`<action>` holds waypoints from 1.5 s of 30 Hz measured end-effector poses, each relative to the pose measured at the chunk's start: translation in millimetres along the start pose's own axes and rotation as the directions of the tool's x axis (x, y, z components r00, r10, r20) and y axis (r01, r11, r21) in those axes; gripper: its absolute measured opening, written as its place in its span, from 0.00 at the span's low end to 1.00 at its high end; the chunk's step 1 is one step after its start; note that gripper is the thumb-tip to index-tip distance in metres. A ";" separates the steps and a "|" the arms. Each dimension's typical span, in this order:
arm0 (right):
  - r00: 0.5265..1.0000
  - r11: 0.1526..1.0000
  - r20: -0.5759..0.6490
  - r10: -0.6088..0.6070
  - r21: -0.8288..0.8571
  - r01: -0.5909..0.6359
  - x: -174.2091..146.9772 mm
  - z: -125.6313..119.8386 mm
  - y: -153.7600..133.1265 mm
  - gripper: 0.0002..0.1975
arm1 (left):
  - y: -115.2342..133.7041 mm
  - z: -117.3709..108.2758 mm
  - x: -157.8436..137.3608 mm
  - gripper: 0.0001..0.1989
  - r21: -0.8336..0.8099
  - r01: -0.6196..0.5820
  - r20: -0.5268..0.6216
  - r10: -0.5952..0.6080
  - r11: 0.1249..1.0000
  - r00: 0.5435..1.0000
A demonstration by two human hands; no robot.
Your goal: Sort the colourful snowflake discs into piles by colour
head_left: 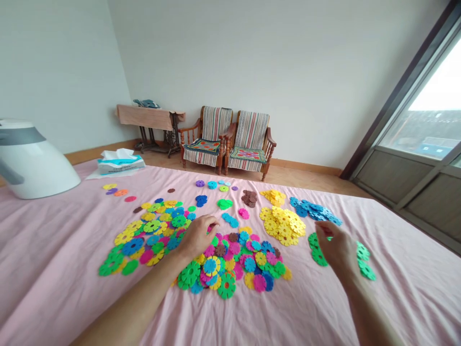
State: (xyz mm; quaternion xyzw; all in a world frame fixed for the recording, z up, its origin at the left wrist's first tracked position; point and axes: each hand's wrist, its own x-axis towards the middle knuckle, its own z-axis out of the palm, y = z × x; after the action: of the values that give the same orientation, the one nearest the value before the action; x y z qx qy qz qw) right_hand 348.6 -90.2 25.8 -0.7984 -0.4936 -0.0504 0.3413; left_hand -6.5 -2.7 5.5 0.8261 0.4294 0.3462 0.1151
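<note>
Over the middle of a large mixed heap of flower-shaped plastic discs (259, 259), my left hand (200, 235) hovers with its fingers curled together. Whether a disc is between those fingertips is hidden. My right hand (336, 250) is over a group of green discs (363, 262), its thumb and forefinger bent into a pinch. Anything in that pinch is too small to make out. Just beyond it lies a blue disc pile (315, 211), and to its left a yellow disc pile (283, 225). The mixed heap's left part (139, 240) spreads beside my left forearm.
Small same-colour groups lie at the back, among them brown discs (249, 198) and pink discs (244, 213). A white kettle (43, 166) and a tissue box (120, 164) stand on the left of the pink cloth (295, 317). Two wooden armchairs (248, 154) stand beyond.
</note>
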 end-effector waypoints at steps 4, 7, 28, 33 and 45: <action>0.820 0.910 0.433 -0.374 0.341 0.235 -27.0 5.7 -46.3 0.09 | 1.2 -0.2 -1.5 0.07 0.011 0.000 0.009 0.000 1.000 1.000; 0.656 0.823 0.502 -0.564 0.412 0.392 -48.8 9.5 -63.0 0.04 | 1.0 0.1 -1.5 0.08 0.014 0.000 0.017 0.000 1.000 1.000; 0.648 0.835 0.542 -0.535 0.223 0.502 -68.5 8.6 -86.9 0.10 | -3.3 3.5 -1.9 0.07 0.005 -0.023 0.009 0.023 1.000 1.000; 0.654 0.836 0.532 -0.538 0.240 0.493 -72.3 11.6 -90.5 0.10 | -3.6 3.6 -2.2 0.06 0.008 -0.021 0.012 0.021 1.000 1.000; 0.668 0.841 0.510 -0.542 0.319 0.438 -69.5 25.3 -86.7 0.13 | -2.1 3.3 -0.7 0.07 0.018 -0.018 0.027 0.018 1.000 0.999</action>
State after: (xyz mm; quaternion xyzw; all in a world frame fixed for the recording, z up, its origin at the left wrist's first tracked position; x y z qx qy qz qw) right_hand 235.5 -103.2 20.4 -0.5795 -0.7724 0.1482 0.2138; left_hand -5.9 -1.6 1.7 0.8357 0.4235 0.3320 0.1102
